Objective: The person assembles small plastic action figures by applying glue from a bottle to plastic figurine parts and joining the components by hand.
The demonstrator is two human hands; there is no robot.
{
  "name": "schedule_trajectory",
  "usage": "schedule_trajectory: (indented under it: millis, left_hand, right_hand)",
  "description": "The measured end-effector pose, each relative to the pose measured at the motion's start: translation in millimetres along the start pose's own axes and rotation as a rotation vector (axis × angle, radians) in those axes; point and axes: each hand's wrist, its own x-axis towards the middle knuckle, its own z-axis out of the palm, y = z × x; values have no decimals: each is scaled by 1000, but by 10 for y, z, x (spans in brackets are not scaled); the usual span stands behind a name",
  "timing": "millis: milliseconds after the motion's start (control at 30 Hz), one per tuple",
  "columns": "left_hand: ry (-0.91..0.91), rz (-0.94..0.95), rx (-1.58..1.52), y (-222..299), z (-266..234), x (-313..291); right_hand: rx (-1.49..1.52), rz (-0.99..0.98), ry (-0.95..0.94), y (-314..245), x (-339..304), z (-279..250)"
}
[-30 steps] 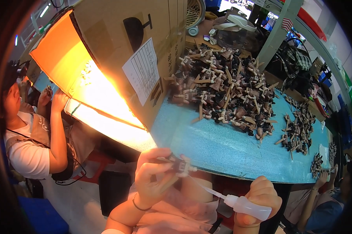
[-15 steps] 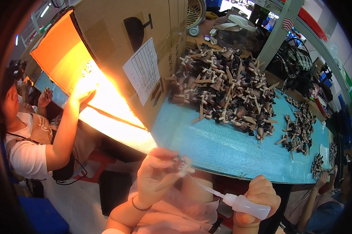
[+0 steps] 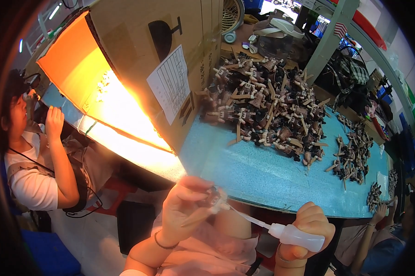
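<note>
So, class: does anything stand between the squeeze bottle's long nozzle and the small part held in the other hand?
Nothing visible does. The right hand holds the white squeeze bottle, and its thin nozzle runs unobstructed to the small part pinched in the left hand.

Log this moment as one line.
left hand: holds small figure part | right hand: holds squeeze bottle, nozzle at part | blue table: pile of figures

Toy-figure heap on blue table; cardboard box; fan.
</note>
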Motion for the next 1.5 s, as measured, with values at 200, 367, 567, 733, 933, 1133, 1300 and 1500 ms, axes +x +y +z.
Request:
schedule_trajectory:
  millis: [200, 367, 567, 733, 933, 1133, 1300, 1500]
  left_hand:
    - [4, 5, 11, 16, 9, 3]
    - [19, 57, 120, 22, 7, -6]
    - [63, 15, 194, 10, -19, -59]
    - [56, 35, 85, 12, -33, 4]
    - [148, -90, -89, 41, -105, -61]
    - [201, -93, -52, 77, -124, -91]
    - [165, -115, -139, 160, -194, -96]
    - [177, -35, -63, 137, -219, -110]
  right_hand:
    - [-74, 46, 159, -13, -57, 24]
    - [-17, -10, 23, -29, 21, 16]
    - [-101, -32, 111, 31, -49, 59]
    - [-80, 14, 176, 0, -21, 89]
    - [309, 338, 111, 462, 83, 311]
    - [-257, 468, -186, 1006, 62, 393]
    - [-469, 280, -174, 1161, -24, 425]
    - [-463, 35, 105, 346, -100, 578]
